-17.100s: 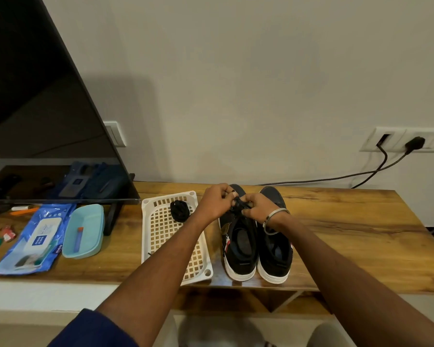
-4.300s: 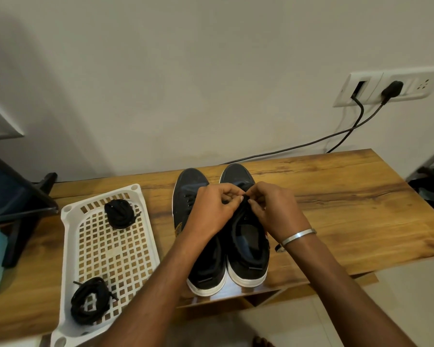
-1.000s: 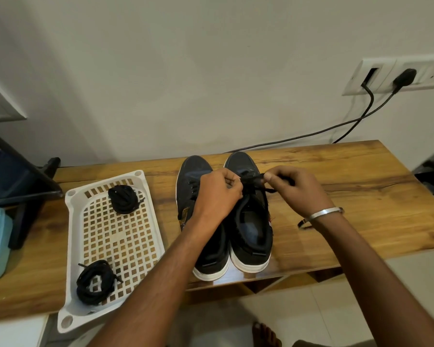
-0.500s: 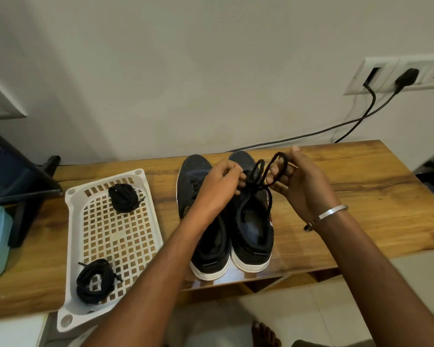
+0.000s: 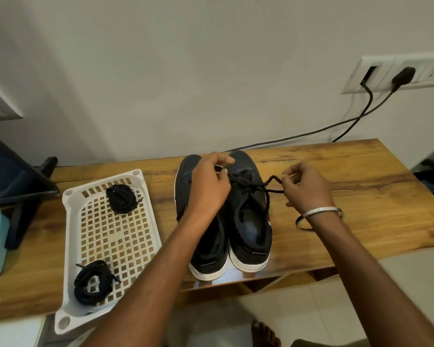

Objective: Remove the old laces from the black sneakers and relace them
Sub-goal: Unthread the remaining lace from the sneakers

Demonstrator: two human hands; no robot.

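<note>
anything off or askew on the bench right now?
One thing: the white perforated plastic tray sits skewed, and its near corner overhangs the front edge of the wooden bench. Both black sneakers also poke slightly past that edge. Nothing looks spilled or damaged.

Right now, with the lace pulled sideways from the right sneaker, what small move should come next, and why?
Probably keep drawing the lace out to the right: the right hand pinches it taut, while the left hand steadies the right sneaker, whose eyelets look threaded.
</note>
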